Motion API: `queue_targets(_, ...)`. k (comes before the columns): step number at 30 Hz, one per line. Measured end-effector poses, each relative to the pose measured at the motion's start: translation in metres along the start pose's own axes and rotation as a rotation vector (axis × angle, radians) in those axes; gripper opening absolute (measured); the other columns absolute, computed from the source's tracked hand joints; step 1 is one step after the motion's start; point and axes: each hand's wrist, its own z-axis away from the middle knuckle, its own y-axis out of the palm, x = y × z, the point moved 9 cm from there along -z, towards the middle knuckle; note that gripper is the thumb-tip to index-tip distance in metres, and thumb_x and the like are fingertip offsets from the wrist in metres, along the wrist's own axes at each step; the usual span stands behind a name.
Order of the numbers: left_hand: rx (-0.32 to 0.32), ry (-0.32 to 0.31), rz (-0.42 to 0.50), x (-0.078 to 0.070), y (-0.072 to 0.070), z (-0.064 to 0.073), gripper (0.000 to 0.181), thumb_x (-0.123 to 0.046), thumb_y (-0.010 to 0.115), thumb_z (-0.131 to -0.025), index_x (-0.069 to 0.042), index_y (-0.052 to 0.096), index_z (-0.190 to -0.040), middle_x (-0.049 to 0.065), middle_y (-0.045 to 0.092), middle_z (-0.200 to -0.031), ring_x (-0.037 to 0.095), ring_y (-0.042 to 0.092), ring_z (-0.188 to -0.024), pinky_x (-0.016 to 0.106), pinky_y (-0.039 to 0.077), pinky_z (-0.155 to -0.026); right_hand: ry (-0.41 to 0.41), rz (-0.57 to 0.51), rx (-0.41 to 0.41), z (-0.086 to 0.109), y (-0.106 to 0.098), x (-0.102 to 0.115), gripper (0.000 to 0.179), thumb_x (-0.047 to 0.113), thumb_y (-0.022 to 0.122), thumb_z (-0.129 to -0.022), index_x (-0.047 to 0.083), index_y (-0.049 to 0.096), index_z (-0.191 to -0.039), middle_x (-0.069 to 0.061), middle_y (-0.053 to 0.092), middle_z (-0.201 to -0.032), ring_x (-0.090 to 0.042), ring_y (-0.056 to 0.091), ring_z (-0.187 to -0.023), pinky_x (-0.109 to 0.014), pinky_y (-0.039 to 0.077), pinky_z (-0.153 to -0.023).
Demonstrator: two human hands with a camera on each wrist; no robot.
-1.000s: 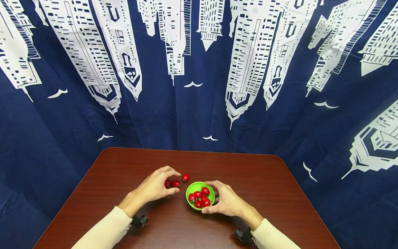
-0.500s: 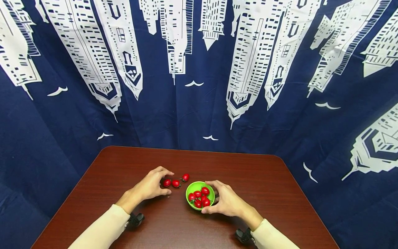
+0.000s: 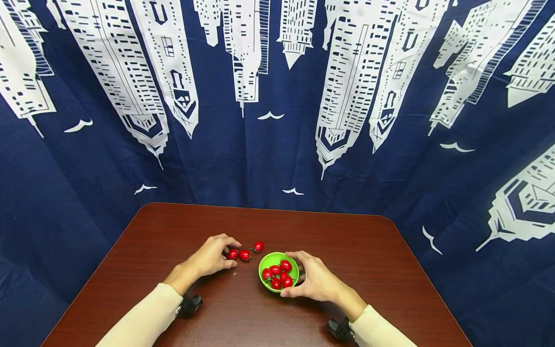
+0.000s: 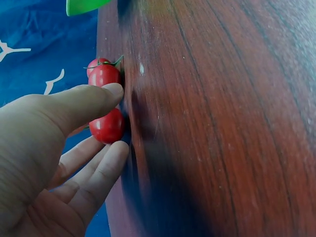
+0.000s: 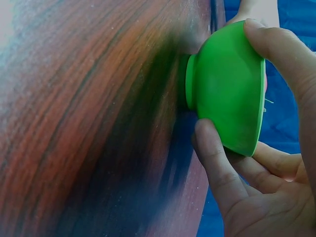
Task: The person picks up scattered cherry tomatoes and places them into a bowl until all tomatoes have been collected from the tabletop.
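A dark blue cloth (image 3: 269, 159) behind the worktop (image 3: 347, 241) carries a white print of towers hanging upside down, some with bold marks shaped like a U, and small bird shapes among them. The worktop is reddish brown, with a dark wood grain that shows clearly in both wrist views.

The bowl (image 5: 224, 84) is plain bright green, smooth inside and out, with a round rim and a raised foot; it sits upright near the middle of the worktop. Six small tomatoes (image 3: 284, 276) can be counted inside it, glossy red, some with green stems.

The right hand (image 3: 320, 280) is clamped on the bowl's right side, thumb on the near side and fingers round the far side.

Three loose tomatoes (image 3: 244, 255) lie to the left of the bowl, smooth, oval and shiny. The left hand (image 3: 211, 258) is at the leftmost one, thumb and fingers apart on either side of it; whether they touch its skin I cannot tell. Cream sleeves (image 3: 145, 315) cover both forearms.
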Motion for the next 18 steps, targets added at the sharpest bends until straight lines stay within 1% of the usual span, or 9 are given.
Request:
queue_targets(5, -0.007, 0.009, -0.012, -0.0002, -0.0006, -0.0016, 0.035, 0.001, 0.096, -0.089, -0.003, 0.084, -0.122, 0.01, 0.08, -0.112, 0.02, 0.081, -0.093, 0.018, 0.065, -0.076, -0.005, -0.003, 0.0, -0.0007, 0.0007, -0.0003, 0.104, 0.041, 0.108, -0.083, -0.001, 0.057, -0.163, -0.015, 0.072, -0.147, -0.004, 0.081, -0.106, -0.017, 0.067, -0.086)
queue_targets(10, -0.013, 0.013, -0.046, -0.0002, -0.0011, -0.0026, 0.029, 0.004, 0.094, -0.088, -0.006, 0.086, -0.114, 0.006, 0.081, -0.104, 0.018, 0.08, -0.088, 0.019, 0.063, -0.076, -0.01, -0.002, 0.002, -0.0012, 0.001, -0.0002, 0.104, 0.042, 0.108, -0.083, -0.001, 0.057, -0.164, -0.014, 0.073, -0.145, -0.005, 0.081, -0.107, -0.018, 0.068, -0.086)
queue_targets(14, -0.014, 0.007, -0.051, 0.0006, -0.0008, -0.0024, 0.028, 0.004, 0.093, -0.088, -0.007, 0.086, -0.113, 0.005, 0.08, -0.102, 0.016, 0.079, -0.088, 0.019, 0.063, -0.076, -0.01, -0.013, 0.005, -0.0012, 0.0009, -0.0001, 0.104, 0.041, 0.108, -0.083, -0.001, 0.057, -0.164, -0.014, 0.073, -0.146, -0.006, 0.081, -0.108, -0.018, 0.068, -0.087)
queue_targets(18, -0.012, 0.0, -0.037, 0.0014, -0.0002, -0.0019, 0.028, 0.005, 0.092, -0.088, -0.006, 0.086, -0.113, 0.005, 0.08, -0.101, 0.017, 0.079, -0.088, 0.018, 0.062, -0.075, -0.01, -0.018, 0.002, -0.0012, 0.0003, -0.0001, 0.104, 0.039, 0.108, -0.083, -0.002, 0.057, -0.163, -0.015, 0.073, -0.146, -0.006, 0.081, -0.109, -0.018, 0.068, -0.086)
